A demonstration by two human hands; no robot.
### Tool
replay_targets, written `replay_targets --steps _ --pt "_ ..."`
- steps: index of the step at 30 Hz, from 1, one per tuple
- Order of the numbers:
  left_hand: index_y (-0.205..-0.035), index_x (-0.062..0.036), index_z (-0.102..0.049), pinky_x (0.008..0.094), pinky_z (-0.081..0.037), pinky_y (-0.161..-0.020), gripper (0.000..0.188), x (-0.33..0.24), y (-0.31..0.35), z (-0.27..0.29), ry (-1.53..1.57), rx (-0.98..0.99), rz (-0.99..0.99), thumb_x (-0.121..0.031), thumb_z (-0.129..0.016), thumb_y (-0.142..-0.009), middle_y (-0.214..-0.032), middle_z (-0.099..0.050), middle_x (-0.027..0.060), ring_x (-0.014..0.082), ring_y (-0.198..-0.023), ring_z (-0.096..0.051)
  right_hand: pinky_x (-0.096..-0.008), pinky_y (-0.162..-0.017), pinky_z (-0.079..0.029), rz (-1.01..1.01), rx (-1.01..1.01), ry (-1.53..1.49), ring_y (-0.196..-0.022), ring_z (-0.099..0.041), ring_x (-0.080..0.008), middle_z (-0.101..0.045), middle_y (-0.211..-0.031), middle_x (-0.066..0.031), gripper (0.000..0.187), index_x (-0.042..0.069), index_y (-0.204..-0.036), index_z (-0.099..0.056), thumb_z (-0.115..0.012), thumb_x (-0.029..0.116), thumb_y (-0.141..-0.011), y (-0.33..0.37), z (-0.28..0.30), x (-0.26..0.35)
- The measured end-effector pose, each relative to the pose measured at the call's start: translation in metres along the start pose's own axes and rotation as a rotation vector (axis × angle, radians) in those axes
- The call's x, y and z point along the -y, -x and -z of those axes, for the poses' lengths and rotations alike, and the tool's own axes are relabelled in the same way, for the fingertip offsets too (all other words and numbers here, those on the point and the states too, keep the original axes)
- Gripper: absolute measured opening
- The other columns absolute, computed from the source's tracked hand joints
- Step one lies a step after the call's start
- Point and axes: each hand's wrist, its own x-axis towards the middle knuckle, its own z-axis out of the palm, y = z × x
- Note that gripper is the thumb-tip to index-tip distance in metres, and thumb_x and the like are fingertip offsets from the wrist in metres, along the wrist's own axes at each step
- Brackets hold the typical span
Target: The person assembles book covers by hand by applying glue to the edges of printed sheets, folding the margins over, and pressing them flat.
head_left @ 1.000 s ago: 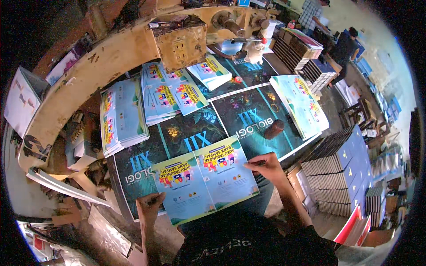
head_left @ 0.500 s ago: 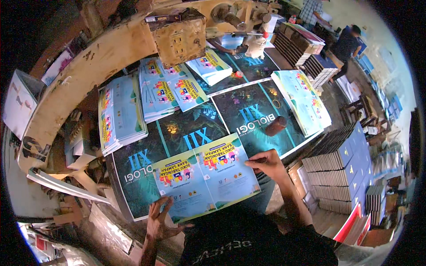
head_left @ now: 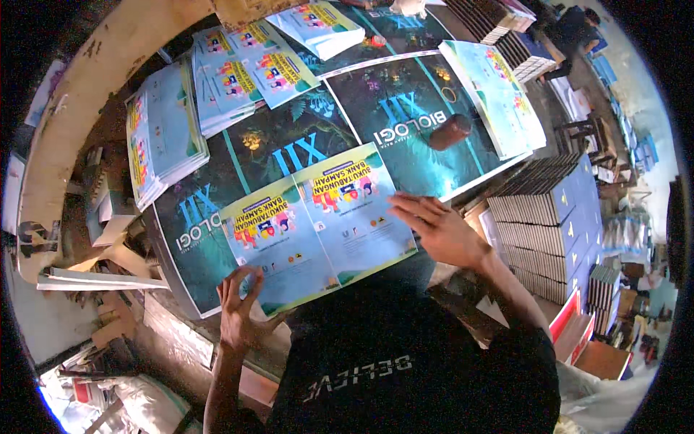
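A light-blue printed cover sheet with two yellow-and-pink cartoon panels lies in front of me, over the near edge of dark teal printed sheets. At its lower left corner is my left hand, fingers bent against the side edge and thumb spread apart toward me. My right hand lies along the opposite edge with fingers stretched out over the paper; its thumb is hidden. Whether other sheets lie under this one I cannot tell. A brown rounded block rests on the teal sheets beyond my right hand.
Similar light-blue covers stand in piles at the far left, far middle and right. A yellowish worn machine frame curves along the left. Tall stacks of blue-covered books rise at the right. Another person is at the back right.
The view has tilted down, so the table appears higher. My right fingers have straightened from a pinch on the sheet's edge to lying over it. My left hand stays at the sheet's corner.
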Motion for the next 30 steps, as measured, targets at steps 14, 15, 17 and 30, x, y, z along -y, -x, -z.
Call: replay_targets --steps 14,15,17,30 --pt "-0.135 -0.0069 -0.059 0.0468 -0.034 -0.105 0.078 0.029 0.01 0.0 -0.09 0.072 -0.021 -0.026 -0.08 -0.063 -0.142 -0.049 0.0136 0.0311 -0.128 -0.049 -0.0435 -0.103 -0.044 0.115 -0.033 0.006 -0.125 -0.051 -0.032 -0.048 -0.143 -0.0115 0.069 0.006 -0.14 -0.049 -0.064 -0.001 -0.073 0.003 -0.033 -0.014" --pt "-0.135 -0.0054 -0.059 0.0471 -0.035 -0.105 0.076 0.031 0.008 0.002 0.008 0.11 0.009 -0.025 -0.078 -0.064 -0.141 -0.05 0.0141 0.0312 -0.127 -0.05 -0.0435 -0.103 -0.044 0.116 -0.032 0.006 -0.125 -0.051 -0.032 -0.048 -0.143 -0.0115 0.069 0.006 -0.14 -0.049 -0.064 -0.001 -0.073 0.003 -0.031 -0.015" --pt "-0.134 -0.0039 -0.058 0.0472 -0.037 -0.104 0.076 0.033 0.005 0.002 0.03 0.08 0.001 -0.025 -0.077 -0.064 -0.139 -0.052 0.0147 0.0318 -0.125 -0.051 -0.0427 -0.101 -0.046 0.108 -0.035 -0.086 -0.122 -0.052 -0.0325 -0.049 -0.14 -0.012 0.072 0.006 -0.141 -0.048 -0.065 0.0 -0.071 -0.001 -0.025 -0.014" --pt "-0.11 -0.0019 -0.073 0.0395 -0.054 -0.086 0.047 0.039 -0.003 -0.024 -0.017 -0.287 -0.075 0.0 -0.066 -0.064 -0.111 -0.067 0.012 0.031 -0.1 -0.065 -0.0392 -0.089 -0.052 0.111 -0.2 -0.233 -0.104 -0.06 -0.0307 -0.062 -0.12 -0.0097 0.053 0.006 -0.121 -0.068 -0.07 0.01 -0.068 -0.018 -0.03 -0.019"
